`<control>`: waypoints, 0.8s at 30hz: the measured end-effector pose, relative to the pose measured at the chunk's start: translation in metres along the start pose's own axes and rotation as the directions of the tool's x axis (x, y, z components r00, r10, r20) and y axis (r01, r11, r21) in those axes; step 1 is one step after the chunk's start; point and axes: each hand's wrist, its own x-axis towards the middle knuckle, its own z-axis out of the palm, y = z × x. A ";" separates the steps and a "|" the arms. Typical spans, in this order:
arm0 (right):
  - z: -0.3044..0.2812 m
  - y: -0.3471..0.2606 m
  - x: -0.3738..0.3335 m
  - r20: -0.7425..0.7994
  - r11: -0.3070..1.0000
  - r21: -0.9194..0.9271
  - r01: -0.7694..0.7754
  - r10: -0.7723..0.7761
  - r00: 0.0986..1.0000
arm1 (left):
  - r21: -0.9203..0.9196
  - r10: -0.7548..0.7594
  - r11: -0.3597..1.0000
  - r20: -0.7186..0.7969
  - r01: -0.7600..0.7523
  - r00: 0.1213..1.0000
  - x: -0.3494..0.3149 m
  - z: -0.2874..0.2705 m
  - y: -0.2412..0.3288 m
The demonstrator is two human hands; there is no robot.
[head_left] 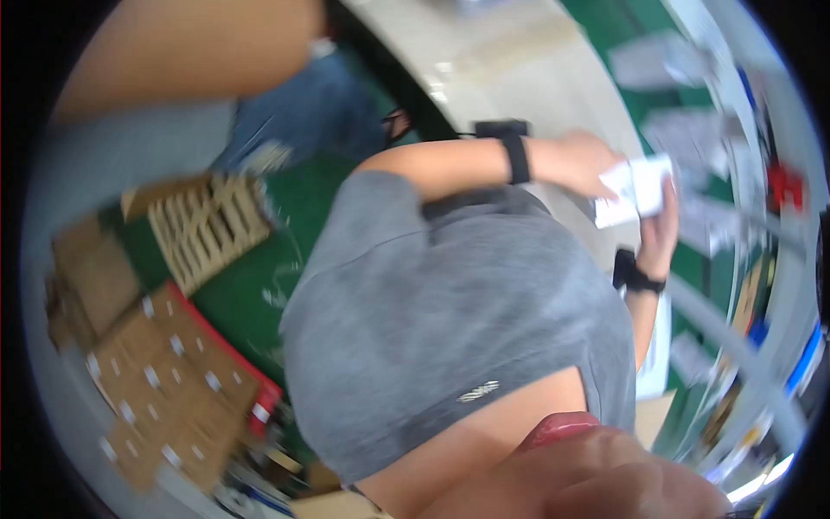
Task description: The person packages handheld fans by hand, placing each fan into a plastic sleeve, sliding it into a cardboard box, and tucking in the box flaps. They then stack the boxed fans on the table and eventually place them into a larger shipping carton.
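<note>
A small white piece [654, 180], with flat faces and an angled flap like folded card or paper, is between my two hands over the edge of the pale table [527, 43]. My left hand [581, 162] reaches across from the left, its fingers closed on the piece's near-left side. On the right, my right hand [662, 227] grips the other side, fingers along its outer edge. Blur hides whether the piece is a box or a folded sheet. Both wrists wear black bands, and a black block-shaped device [501, 129] is beside the left wrist.
At the upper left are another person's blurred bare limb [199, 48] and blue jeans [307, 108]. Brown cartons [173, 381] and a slatted cardboard divider [207, 229] lie on the left over a green floor [298, 251]. White sheets or bags [661, 60] and a red object [785, 186] appear right.
</note>
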 end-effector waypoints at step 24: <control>0.015 -0.016 -0.094 0.740 -0.159 -0.656 0.738 -0.328 0.587 | 0.464 0.119 0.842 0.336 -0.274 0.934 0.032 -0.023 0.064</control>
